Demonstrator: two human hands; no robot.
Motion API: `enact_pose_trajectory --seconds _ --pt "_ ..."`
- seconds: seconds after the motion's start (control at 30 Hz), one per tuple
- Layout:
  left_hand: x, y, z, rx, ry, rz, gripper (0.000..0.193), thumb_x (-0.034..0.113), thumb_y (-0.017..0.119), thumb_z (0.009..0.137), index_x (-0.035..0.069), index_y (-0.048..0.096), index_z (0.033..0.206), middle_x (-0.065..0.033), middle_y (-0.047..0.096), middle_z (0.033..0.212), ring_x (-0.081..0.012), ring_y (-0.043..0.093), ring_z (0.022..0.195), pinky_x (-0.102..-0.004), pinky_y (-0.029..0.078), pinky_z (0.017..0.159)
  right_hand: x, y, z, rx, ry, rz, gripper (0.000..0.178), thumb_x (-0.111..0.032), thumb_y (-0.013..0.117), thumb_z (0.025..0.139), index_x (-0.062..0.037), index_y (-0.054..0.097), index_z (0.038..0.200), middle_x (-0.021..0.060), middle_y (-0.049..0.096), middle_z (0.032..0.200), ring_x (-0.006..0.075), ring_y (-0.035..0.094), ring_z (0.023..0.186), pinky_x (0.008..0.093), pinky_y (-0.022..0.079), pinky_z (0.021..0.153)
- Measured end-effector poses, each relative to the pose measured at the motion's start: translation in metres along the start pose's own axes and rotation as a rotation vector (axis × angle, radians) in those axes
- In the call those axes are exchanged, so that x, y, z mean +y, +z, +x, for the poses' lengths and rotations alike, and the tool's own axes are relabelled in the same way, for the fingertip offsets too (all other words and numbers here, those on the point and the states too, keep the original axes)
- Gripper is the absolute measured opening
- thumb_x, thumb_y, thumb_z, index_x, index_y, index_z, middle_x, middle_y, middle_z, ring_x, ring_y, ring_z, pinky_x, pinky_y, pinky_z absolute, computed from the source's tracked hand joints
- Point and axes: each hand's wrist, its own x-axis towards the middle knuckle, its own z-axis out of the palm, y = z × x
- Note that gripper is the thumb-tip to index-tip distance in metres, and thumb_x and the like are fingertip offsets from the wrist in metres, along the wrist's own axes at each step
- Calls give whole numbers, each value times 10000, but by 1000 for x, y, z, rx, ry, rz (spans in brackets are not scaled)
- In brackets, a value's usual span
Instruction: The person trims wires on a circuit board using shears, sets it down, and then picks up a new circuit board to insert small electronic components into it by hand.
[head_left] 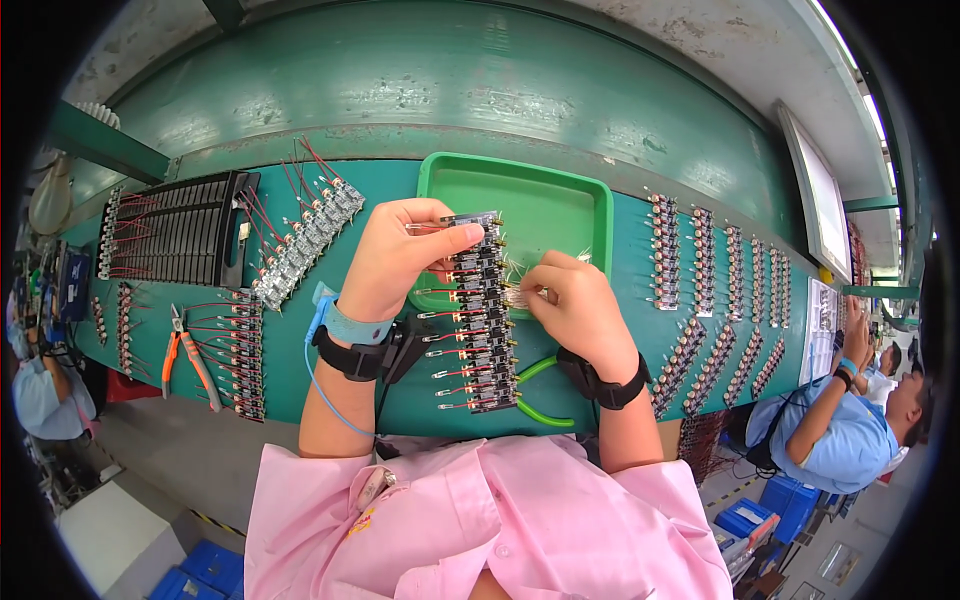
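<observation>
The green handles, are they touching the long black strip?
Cannot tell: in the head view, the black strip covers where the green handles go, hiding any gap.

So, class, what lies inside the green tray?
Thin pale pieces show inside the green tray. The left hand, right hand and held board strip cover much of its near side; anything beneath is hidden.

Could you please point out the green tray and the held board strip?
Green tray (545,212), head view: bare patch of its floor.
Held board strip (486,322), head view: its dark middle.
</observation>
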Motion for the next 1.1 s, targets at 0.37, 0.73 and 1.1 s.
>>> enact_pose_trajectory --seconds 0.37,0.73,1.1 --pt "-5 -2 1 14 2 10 130 115 671 731 30 586 682 -2 581 636 -44 518 531 -174 409 469 -16 -10 -6 135 -1 374 81 76 561 668 9 558 712 39 526 649 120 515 570 219 391 486" --pt "-3 -9 0 34 10 9 136 117 668 734 22 584 687 -10 579 640 -51 528 538 -178 422 471 -31 -10 -11 167 -173 374 127 104 559 673 11 540 757 73 526 743 141 497 609 226 396 514" --pt "-4 -11 -1 39 5 25 92 112 650 748 60 583 713 10 585 646 -29 502 524 -167 379 469 -36 -6 -13 122 -230 321 122 103 561 677 16 534 759 81 516 737 165 493 601 233 396 521"
